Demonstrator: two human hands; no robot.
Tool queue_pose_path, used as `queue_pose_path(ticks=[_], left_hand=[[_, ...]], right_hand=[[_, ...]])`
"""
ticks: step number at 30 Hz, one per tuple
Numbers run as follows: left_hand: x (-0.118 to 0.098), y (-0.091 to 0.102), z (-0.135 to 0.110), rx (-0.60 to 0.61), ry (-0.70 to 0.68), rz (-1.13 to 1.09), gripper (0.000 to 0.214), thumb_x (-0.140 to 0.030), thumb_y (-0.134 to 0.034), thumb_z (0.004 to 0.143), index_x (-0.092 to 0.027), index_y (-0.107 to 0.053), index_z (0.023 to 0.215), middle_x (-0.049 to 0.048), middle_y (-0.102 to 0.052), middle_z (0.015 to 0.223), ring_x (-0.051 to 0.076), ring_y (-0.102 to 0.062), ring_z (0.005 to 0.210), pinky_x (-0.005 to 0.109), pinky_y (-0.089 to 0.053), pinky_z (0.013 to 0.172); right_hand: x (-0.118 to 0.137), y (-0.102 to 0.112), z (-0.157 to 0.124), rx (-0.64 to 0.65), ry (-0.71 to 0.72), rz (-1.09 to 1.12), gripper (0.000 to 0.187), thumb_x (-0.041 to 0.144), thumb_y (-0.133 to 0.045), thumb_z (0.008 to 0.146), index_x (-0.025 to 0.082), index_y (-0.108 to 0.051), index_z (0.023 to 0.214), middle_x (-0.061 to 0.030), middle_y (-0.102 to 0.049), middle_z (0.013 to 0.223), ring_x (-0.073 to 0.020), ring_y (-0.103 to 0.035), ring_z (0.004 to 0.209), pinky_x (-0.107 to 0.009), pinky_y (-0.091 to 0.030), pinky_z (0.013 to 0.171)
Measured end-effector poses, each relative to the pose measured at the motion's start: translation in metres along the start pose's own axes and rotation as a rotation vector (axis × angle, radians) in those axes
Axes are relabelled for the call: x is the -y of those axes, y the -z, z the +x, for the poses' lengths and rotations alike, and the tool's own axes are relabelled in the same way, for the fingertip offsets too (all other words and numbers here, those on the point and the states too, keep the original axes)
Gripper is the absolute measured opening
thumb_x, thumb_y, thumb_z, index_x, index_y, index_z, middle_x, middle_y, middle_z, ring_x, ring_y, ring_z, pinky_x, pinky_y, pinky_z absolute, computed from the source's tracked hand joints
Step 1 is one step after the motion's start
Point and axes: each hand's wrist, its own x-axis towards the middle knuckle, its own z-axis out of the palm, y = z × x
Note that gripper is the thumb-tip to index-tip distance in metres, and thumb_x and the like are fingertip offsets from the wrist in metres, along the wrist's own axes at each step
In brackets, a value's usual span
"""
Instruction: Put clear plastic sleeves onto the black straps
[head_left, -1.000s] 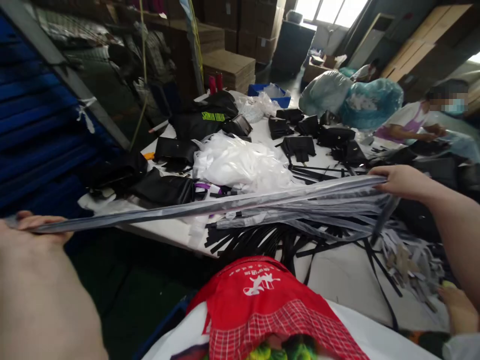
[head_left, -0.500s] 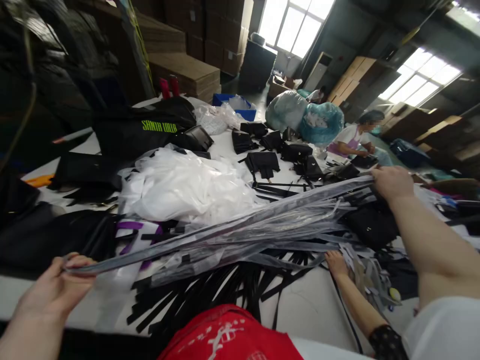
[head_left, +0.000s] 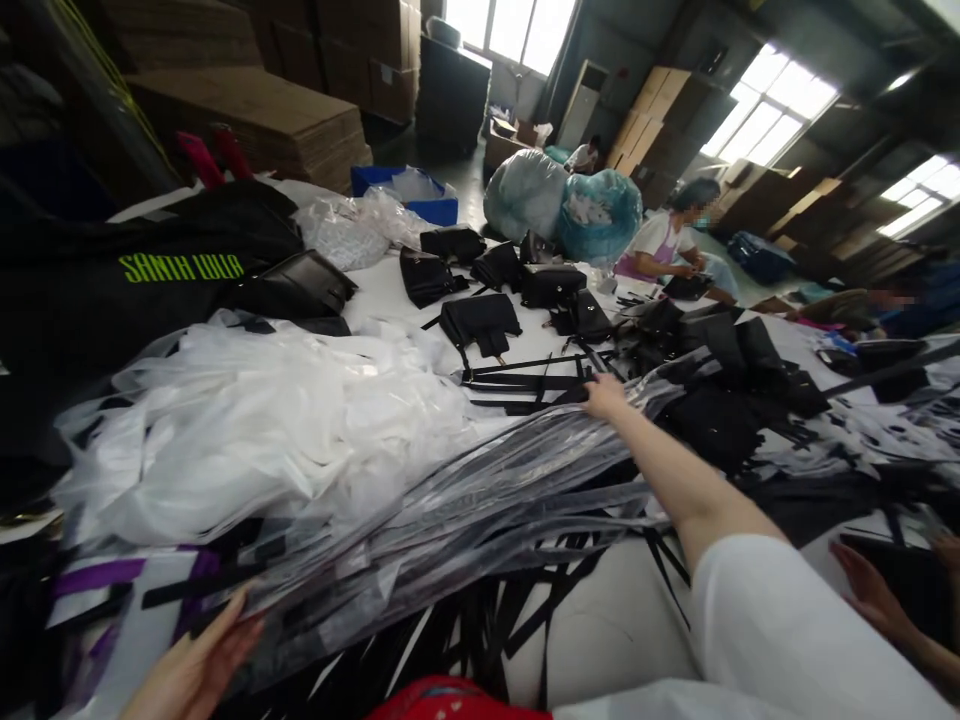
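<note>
A long bundle of clear greyish plastic strips (head_left: 480,500) lies slantwise across the table in front of me. My left hand (head_left: 206,650) is at the bundle's near left end, fingers stretched out and no strip gripped. At the bundle's far edge, beside some thin black straps (head_left: 525,382), is my right hand (head_left: 606,398). Its fingers are small and partly hidden, so whether they pinch anything cannot be made out. Black strips (head_left: 480,625) lie beneath and in front of the bundle. Left of it rises a heap of white translucent sheeting (head_left: 277,430).
Several black bags (head_left: 480,320) lie farther back. A black cover with green lettering (head_left: 180,265) is at left, and a blue bin (head_left: 409,195) stands behind. At lower right a co-worker's hand (head_left: 874,590) is near dark material. Another person (head_left: 667,240) sits across the table.
The strip stretched between my hands now lies on the bundle. My left hand has opened; my right hand has come left along the bundle. The view has swung right, and the co-worker's hand left the strips.
</note>
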Motion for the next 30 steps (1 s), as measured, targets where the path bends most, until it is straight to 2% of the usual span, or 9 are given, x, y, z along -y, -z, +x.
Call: queue_pose_path(ticks=[2, 4, 7, 12, 14, 16, 19, 25, 30], left_hand=[[0.001, 0.013, 0.007, -0.02, -0.031, 0.03, 0.017, -0.026, -0.072, 0.043, -0.038, -0.069, 0.054, -0.0135, -0.075, 0.073, 0.029, -0.074, 0.085, 0.018, -0.058, 0.053], [-0.003, 0.026, 0.01, -0.031, -0.042, 0.049, 0.018, -0.024, -0.072, 0.04, -0.038, -0.067, 0.051, -0.0143, -0.074, 0.068, 0.03, -0.075, 0.08, 0.019, -0.056, 0.048], [-0.01, 0.042, 0.014, -0.017, -0.055, 0.073, 0.021, -0.019, -0.072, 0.042, -0.036, -0.069, 0.054, -0.0112, -0.074, 0.067, 0.027, -0.074, 0.065, 0.019, -0.056, 0.046], [-0.009, 0.053, 0.025, 0.065, -0.046, 0.001, 0.015, -0.012, -0.073, 0.059, -0.023, -0.069, 0.068, -0.0037, -0.072, 0.069, 0.017, -0.071, 0.059, 0.017, -0.057, 0.051], [-0.005, 0.054, 0.027, 0.092, -0.108, 0.024, 0.009, -0.011, -0.07, 0.068, -0.017, -0.065, 0.072, 0.0003, -0.071, 0.071, 0.015, -0.071, 0.063, 0.02, -0.057, 0.058], [0.0, 0.056, 0.029, 0.06, -0.217, 0.163, 0.002, -0.015, -0.064, 0.079, -0.013, -0.064, 0.08, 0.0056, -0.071, 0.076, 0.017, -0.071, 0.07, 0.027, -0.058, 0.069], [0.012, 0.069, 0.036, -0.044, -0.263, 0.235, 0.009, -0.021, -0.061, 0.085, -0.012, -0.063, 0.085, 0.0072, -0.07, 0.078, 0.02, -0.071, 0.085, 0.03, -0.056, 0.079], [0.058, 0.113, 0.035, -0.062, -0.32, 0.374, 0.024, -0.025, -0.058, 0.089, -0.009, -0.061, 0.107, 0.0129, -0.07, 0.095, 0.021, -0.07, 0.092, 0.031, -0.054, 0.081], [0.1, 0.133, 0.015, 0.039, -0.355, 0.498, 0.025, -0.025, -0.066, 0.085, -0.01, -0.062, 0.105, 0.0099, -0.071, 0.086, 0.019, -0.071, 0.076, 0.029, -0.055, 0.073]], right_hand=[[0.037, -0.056, -0.026, 0.115, 0.085, 0.037, 0.03, 0.031, -0.067, 0.088, 0.014, -0.064, 0.112, -0.0116, -0.057, 0.131, -0.0275, -0.053, 0.123, -0.052, -0.042, 0.104], [0.073, -0.096, -0.058, 0.191, 0.183, 0.095, 0.036, 0.023, -0.081, 0.071, 0.013, -0.069, 0.104, -0.016, -0.055, 0.136, -0.0317, -0.045, 0.132, -0.048, -0.034, 0.112], [0.116, -0.123, -0.107, 0.233, 0.3, 0.188, 0.036, 0.021, -0.081, 0.07, 0.016, -0.071, 0.104, -0.0141, -0.054, 0.138, -0.0297, -0.042, 0.136, -0.043, -0.03, 0.115], [0.156, -0.121, -0.181, 0.225, 0.326, 0.301, 0.022, 0.024, -0.072, 0.079, 0.017, -0.071, 0.1, -0.0128, -0.063, 0.125, -0.0264, -0.055, 0.121, -0.042, -0.041, 0.107], [0.166, -0.118, -0.213, 0.237, 0.304, 0.333, 0.019, 0.024, -0.069, 0.082, 0.017, -0.071, 0.1, -0.0129, -0.066, 0.12, -0.0259, -0.058, 0.115, -0.042, -0.043, 0.104], [0.172, -0.116, -0.244, 0.265, 0.284, 0.365, 0.019, 0.025, -0.065, 0.084, 0.017, -0.072, 0.1, -0.0123, -0.067, 0.117, -0.0254, -0.06, 0.113, -0.042, -0.044, 0.103], [0.176, -0.115, -0.287, 0.323, 0.263, 0.409, 0.019, 0.028, -0.061, 0.086, 0.018, -0.072, 0.098, -0.0113, -0.069, 0.113, -0.0257, -0.062, 0.109, -0.043, -0.045, 0.101], [0.175, -0.122, -0.348, 0.439, 0.102, 0.373, 0.026, 0.035, -0.054, 0.087, 0.018, -0.073, 0.096, -0.0104, -0.072, 0.106, -0.0265, -0.066, 0.102, -0.041, -0.049, 0.093], [0.202, -0.136, -0.388, 0.549, 0.07, 0.423, 0.034, 0.038, -0.051, 0.087, 0.016, -0.073, 0.101, -0.0121, -0.072, 0.109, -0.0266, -0.066, 0.103, -0.039, -0.048, 0.094]])
